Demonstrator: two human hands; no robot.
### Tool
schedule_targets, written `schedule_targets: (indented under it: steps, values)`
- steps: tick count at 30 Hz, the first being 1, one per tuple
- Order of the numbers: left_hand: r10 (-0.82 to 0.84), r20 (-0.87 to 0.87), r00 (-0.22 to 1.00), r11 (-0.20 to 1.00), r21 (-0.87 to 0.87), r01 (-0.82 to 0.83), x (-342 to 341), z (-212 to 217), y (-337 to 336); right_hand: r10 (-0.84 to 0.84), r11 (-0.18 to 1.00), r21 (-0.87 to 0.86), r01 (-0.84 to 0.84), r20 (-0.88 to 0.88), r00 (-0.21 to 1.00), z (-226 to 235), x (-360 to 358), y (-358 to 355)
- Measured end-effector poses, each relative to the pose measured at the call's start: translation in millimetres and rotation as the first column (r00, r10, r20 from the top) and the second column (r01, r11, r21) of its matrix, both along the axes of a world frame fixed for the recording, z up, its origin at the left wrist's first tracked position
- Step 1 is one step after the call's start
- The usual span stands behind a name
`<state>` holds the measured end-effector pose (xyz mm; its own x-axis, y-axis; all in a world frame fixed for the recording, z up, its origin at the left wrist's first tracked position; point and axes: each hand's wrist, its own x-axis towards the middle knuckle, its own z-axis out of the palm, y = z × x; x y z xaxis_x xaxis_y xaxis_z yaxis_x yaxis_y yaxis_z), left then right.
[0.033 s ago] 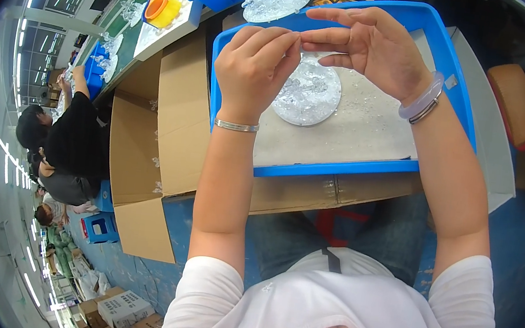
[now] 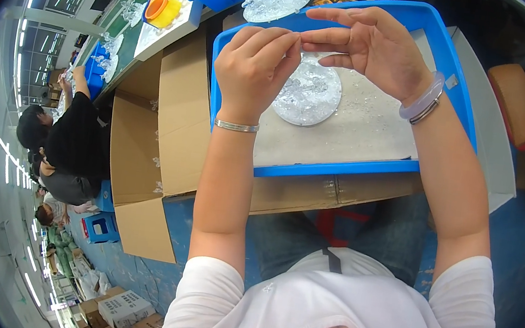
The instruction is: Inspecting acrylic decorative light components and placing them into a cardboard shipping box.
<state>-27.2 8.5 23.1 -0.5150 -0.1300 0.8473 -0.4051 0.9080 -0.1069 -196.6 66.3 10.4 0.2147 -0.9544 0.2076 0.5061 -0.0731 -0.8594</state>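
A long workshop is being shown, with strip lights running along the ceiling at the left and a row of seated workers (image 2: 66,133) being seen beside a green bench (image 2: 121,58). An open carton (image 2: 162,125) is being kept at the person's left, its flaps spread toward the blue floor.

A blue tray (image 2: 341,167) is being rested across the lap, on top of flattened cardboard. On its grey lining (image 2: 372,128) a clear disc (image 2: 313,95) with a moulded ornament is lying flat, near the tray's middle and just below the raised hands. Loose clear crumbs are being left scattered on the lining around it. A similar clear piece (image 2: 276,2) is lying beyond the tray's far rim, beside another blue tray.

Both hands are being held above the disc, apart from it. The left hand (image 2: 254,71) is being curled, its fingertips pinched together; the right hand (image 2: 372,46) is being brought to meet it, thumb and forefinger closed at the same spot, the other fingers spread. Something very small seems to be gripped there, but what it is cannot be told.

The work is judged to be in mid-course: only one disc is lying in the tray, and fitting or trimming appears unfinished.
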Motion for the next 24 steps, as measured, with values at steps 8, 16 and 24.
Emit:
schedule_targets:
  steps: [8,16,24]
  values:
    - [-0.057,-0.061,0.996,0.997,-0.047,0.055,0.6,1.9,0.0,0.042,0.999,0.024,-0.041,-0.016,0.999,11.0,3.7,6.8]
    - [-0.088,-0.122,0.989,0.995,0.039,0.093,-0.5,2.0,-1.3,0.087,0.996,0.006,-0.087,0.006,0.996,9.3,0.0,4.2]
    - [-0.022,-0.401,0.916,0.86,0.46,0.222,3.1,-4.1,1.7,0.093,0.995,-0.017,-0.094,-0.014,0.996,11.2,-0.1,5.0]
